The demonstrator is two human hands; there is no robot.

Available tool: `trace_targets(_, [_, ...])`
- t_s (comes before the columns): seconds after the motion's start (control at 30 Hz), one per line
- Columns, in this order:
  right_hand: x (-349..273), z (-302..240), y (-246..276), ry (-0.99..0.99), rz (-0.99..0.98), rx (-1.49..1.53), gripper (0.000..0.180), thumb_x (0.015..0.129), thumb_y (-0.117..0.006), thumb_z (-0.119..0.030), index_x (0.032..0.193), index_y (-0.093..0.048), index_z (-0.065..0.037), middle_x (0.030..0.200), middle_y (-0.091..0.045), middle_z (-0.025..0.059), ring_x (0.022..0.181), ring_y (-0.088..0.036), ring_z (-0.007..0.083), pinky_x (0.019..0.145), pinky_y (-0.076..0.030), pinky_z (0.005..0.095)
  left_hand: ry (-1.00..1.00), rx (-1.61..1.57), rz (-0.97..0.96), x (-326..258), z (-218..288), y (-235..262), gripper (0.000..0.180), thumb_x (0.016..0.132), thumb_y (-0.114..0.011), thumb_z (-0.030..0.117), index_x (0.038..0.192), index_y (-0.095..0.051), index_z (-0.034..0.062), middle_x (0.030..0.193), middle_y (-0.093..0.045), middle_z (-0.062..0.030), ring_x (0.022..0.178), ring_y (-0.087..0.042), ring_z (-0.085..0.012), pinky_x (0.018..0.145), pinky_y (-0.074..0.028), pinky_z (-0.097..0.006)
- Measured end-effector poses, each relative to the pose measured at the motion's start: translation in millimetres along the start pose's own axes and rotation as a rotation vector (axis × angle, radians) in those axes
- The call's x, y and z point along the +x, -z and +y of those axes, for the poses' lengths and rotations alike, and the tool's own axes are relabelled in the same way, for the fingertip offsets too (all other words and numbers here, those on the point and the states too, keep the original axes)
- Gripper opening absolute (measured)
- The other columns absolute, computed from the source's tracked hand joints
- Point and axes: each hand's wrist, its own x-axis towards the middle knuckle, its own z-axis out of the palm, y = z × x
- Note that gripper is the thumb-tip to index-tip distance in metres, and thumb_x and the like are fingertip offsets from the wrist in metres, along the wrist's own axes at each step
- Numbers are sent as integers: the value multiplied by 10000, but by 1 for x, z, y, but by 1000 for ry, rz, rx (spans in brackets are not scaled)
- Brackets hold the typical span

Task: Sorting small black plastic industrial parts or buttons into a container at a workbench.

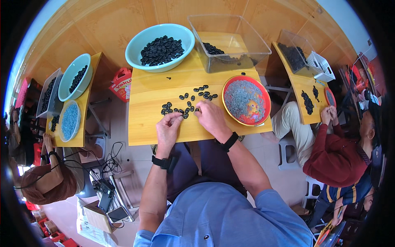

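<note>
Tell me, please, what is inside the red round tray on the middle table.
Many small grey pieces lie in the red round tray; a patch of its patterned bottom shows. The rest, beneath the pieces, is covered and cannot be seen.

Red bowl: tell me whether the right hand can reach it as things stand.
Probably yes: the red bowl sits close beside the right hand, with nothing visible blocking the way.

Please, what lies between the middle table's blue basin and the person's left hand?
The head view shows one small dark bit, then, nearer the left hand, several black ovals, all on the middle table.
</note>
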Motion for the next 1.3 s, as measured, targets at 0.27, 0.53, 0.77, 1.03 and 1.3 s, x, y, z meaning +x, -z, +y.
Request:
trace_targets(0.27, [-7,2,-8,40,-16,269,168,780,-721,-13,911,-618,1,895,-659,152,863,-668,324,755,-526,432,7,49,-26,-1,1,1,128,899,-716,13,1025,-716,-9,854,-687,18,740,-580,-30,686,-482,-195])
trace_targets(0.53, [-13,14,-14,-111,34,497,187,828,-714,-18,997,-648,25,936,-710,126,763,-708,210,688,-555,323,47,138,-101,-1,7,-7,132,917,-699,37,1037,-714,-13,801,-653,43,700,-538,-20,641,-447,-187])
trace_targets(0.77, [-19,16,-9,-289,-166,1090,182,929,-615,-8,1097,-640,55,979,-685,99,841,-696,155,737,-561,272,62,117,-85,0,3,-12,123,912,-697,33,1023,-716,-18,778,-635,53,681,-520,-19,619,-429,-187])
trace_targets(1.03, [-19,19,-10,-247,-187,1114,215,920,-600,15,1126,-642,60,1005,-692,105,856,-693,153,767,-557,273,52,264,-80,0,3,-11,158,886,-721,80,1003,-731,-26,752,-701,-19,662,-583,-40,630,-493,-223])
trace_targets(1.3, [-20,16,-15,-230,-217,1051,218,918,-607,12,1128,-649,51,984,-703,89,839,-688,134,754,-554,267,63,271,-93,0,5,-12,130,907,-708,52,1014,-724,-20,758,-653,37,670,-535,-19,607,-440,-186])
